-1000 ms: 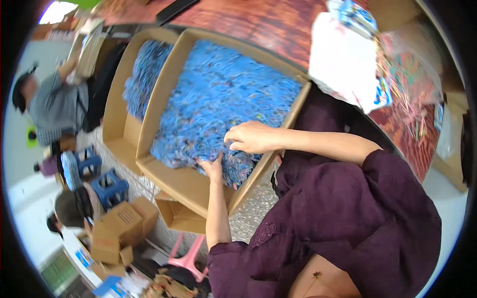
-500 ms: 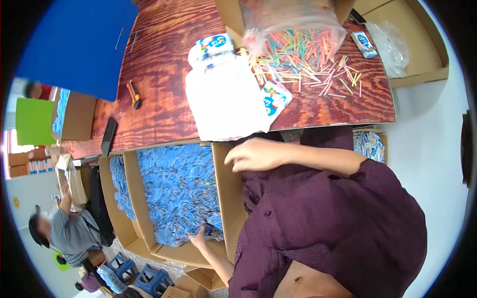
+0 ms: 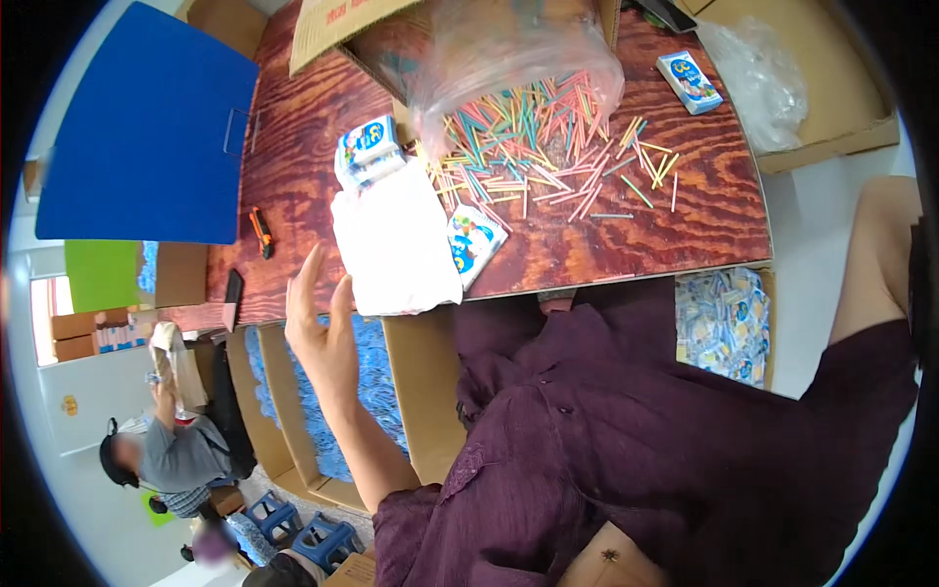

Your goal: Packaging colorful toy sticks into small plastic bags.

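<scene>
My left hand (image 3: 323, 338) is raised above the box of blue packets, beside the table edge, with thumb and fingers apart and nothing in it. Nearest to it on the table is a white sheet or bag (image 3: 396, 240), lying flat with its lower end at the edge. Small blue-and-white packs (image 3: 370, 145) sit at its far end, and a blue-and-white packet (image 3: 475, 243) lies against its right side. Below the hand, a cardboard box is filled with blue packets (image 3: 377, 367). My right forearm (image 3: 875, 259) rises at the far right, its hand out of view.
Thin pastel sticks (image 3: 548, 137) spill from a clear plastic bag (image 3: 489, 59) in a tipped carton. A small pack (image 3: 690, 82), an orange cutter (image 3: 261, 233) and a dark flat object (image 3: 233, 298) lie on the table. Another person (image 3: 196, 450) works at left, near blue stools (image 3: 328, 540).
My left hand has risen from the blue packets to beside the white sheet. My right arm has swung from the table edge out to the right, its hand leaving view. The view has shifted.
</scene>
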Demonstrator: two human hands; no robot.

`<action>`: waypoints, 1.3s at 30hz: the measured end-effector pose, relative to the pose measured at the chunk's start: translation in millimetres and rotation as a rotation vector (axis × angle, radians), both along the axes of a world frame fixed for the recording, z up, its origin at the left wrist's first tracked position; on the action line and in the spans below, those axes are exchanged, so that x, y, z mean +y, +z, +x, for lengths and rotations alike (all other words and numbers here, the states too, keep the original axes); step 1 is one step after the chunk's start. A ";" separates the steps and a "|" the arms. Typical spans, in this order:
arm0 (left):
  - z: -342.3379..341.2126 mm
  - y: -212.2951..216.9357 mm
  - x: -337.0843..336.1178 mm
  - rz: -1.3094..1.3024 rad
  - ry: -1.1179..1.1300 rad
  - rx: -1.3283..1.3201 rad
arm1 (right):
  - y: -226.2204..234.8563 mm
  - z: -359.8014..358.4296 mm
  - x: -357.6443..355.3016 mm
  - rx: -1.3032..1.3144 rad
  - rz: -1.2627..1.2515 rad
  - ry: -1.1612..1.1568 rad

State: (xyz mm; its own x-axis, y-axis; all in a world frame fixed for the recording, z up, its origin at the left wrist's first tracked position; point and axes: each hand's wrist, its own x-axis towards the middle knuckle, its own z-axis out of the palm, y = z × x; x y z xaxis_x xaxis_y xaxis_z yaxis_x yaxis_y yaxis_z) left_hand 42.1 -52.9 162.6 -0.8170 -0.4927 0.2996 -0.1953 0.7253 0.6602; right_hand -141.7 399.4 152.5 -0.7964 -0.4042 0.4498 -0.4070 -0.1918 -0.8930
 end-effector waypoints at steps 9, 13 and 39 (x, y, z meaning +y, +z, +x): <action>-34.0 -31.6 44.7 0.231 -0.283 -0.186 | 44.9 -84.5 2.7 0.034 -0.264 -0.207; -35.6 -57.3 59.8 0.332 -0.310 -0.187 | 59.9 -20.0 53.8 0.048 -0.298 -0.253; -69.7 -167.2 44.7 -0.244 -0.305 0.100 | 95.0 27.8 -130.5 -0.171 -0.512 -0.361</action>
State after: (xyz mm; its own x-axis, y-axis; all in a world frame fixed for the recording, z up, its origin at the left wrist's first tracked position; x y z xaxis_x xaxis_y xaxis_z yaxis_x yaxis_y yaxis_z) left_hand -27.6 -8.2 -4.6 -0.8755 -0.1364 0.4635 0.1100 0.8779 0.4660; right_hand -113.9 268.9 247.5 -0.9195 0.1340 0.3696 -0.3858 -0.4884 -0.7827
